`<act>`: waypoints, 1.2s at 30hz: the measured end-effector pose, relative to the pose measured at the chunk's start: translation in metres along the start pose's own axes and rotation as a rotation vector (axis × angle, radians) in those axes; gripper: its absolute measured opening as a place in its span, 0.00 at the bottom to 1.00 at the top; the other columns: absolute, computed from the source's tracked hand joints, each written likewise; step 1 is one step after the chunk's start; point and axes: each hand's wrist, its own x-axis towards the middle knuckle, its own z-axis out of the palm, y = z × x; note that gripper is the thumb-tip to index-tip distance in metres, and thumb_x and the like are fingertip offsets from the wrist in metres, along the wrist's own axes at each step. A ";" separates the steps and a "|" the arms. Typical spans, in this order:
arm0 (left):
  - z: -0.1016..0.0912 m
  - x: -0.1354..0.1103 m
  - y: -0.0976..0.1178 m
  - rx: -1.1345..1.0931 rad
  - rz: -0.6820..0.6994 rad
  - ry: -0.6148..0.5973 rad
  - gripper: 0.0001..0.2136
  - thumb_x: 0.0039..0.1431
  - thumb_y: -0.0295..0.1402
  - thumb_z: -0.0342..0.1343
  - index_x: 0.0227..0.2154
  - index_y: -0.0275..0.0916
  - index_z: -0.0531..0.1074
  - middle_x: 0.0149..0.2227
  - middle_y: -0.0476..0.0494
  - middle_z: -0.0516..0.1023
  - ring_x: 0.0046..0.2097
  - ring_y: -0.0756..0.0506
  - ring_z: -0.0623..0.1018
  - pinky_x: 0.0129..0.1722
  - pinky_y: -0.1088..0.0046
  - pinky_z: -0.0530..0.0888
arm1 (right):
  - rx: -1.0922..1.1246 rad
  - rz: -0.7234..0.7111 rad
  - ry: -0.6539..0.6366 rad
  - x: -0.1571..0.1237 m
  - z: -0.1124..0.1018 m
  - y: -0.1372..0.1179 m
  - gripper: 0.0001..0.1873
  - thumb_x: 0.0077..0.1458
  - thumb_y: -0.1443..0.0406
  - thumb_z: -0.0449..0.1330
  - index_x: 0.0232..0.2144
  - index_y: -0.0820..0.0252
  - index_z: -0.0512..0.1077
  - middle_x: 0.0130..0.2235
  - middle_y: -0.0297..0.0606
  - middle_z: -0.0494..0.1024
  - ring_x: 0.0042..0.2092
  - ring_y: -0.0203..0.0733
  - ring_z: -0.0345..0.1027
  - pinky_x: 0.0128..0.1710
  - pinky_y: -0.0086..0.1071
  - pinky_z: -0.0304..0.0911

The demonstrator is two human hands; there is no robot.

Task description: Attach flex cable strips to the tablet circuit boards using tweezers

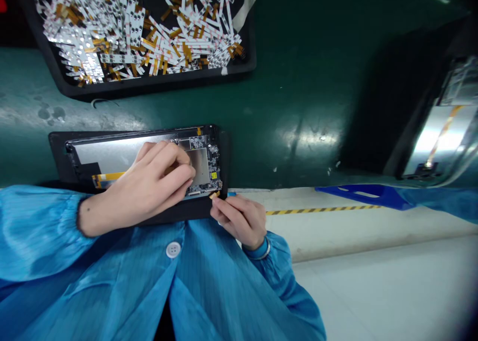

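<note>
An opened tablet [201, 164], its silvery back plate and circuit board exposed, lies on a dark pad [58, 154] at the table's near edge. My left hand [157, 176] reaches over the middle of the tablet with curled, closed fingers. Its fingertips are hidden, so what they hold, if anything, cannot be made out. At the tablet's lower right corner, my right hand [241, 216] pinches a small orange flex cable [214, 195] between thumb and finger. A wider orange ribbon [106, 177] runs across the tablet's lower left, partly behind my left wrist.
Beyond the tablet, a black tray [160, 82] holds many loose white strips with orange flex ends [179, 42]. Another device with a shiny plate [440, 132] stands at the far right. Near it, a blue plastic piece [366, 195] juts past the edge of the green table [298, 82].
</note>
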 end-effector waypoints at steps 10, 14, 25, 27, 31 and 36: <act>0.000 0.002 0.001 0.013 0.016 0.005 0.02 0.66 0.26 0.52 0.36 0.37 0.68 0.37 0.41 0.71 0.39 0.42 0.70 0.36 0.62 0.68 | 0.001 -0.002 -0.118 0.015 -0.004 -0.001 0.08 0.59 0.72 0.62 0.41 0.58 0.76 0.31 0.33 0.78 0.26 0.32 0.69 0.24 0.28 0.67; 0.001 0.001 0.001 0.011 0.020 0.011 0.02 0.65 0.27 0.52 0.36 0.37 0.68 0.37 0.41 0.71 0.39 0.42 0.70 0.36 0.62 0.67 | 0.008 -0.022 -0.079 0.019 -0.006 0.003 0.07 0.59 0.73 0.61 0.38 0.59 0.75 0.30 0.33 0.78 0.26 0.32 0.69 0.25 0.28 0.69; 0.002 0.001 0.000 0.025 0.007 0.007 0.02 0.67 0.28 0.51 0.37 0.39 0.67 0.37 0.43 0.71 0.39 0.43 0.70 0.36 0.63 0.67 | -0.004 -0.049 -0.031 0.020 -0.003 0.005 0.07 0.58 0.74 0.62 0.35 0.58 0.74 0.27 0.32 0.77 0.24 0.31 0.67 0.22 0.27 0.68; 0.002 0.001 0.000 0.019 0.007 0.007 0.02 0.66 0.27 0.51 0.37 0.38 0.67 0.37 0.42 0.71 0.39 0.43 0.70 0.36 0.63 0.67 | 0.009 -0.056 -0.024 0.019 -0.002 0.006 0.07 0.57 0.74 0.63 0.35 0.59 0.75 0.28 0.32 0.76 0.25 0.31 0.68 0.22 0.27 0.67; 0.002 0.000 0.000 0.010 0.007 0.004 0.02 0.66 0.28 0.51 0.37 0.38 0.67 0.37 0.42 0.70 0.39 0.43 0.70 0.37 0.63 0.67 | 0.011 -0.053 -0.029 0.017 -0.002 0.006 0.09 0.56 0.73 0.64 0.38 0.56 0.75 0.29 0.32 0.77 0.25 0.32 0.69 0.23 0.28 0.68; 0.002 0.000 0.000 0.015 -0.001 0.004 0.02 0.66 0.27 0.51 0.37 0.39 0.67 0.37 0.42 0.70 0.40 0.43 0.70 0.37 0.63 0.67 | 0.026 -0.041 -0.016 0.017 -0.001 0.006 0.09 0.56 0.74 0.64 0.38 0.56 0.75 0.28 0.31 0.76 0.24 0.31 0.68 0.22 0.27 0.67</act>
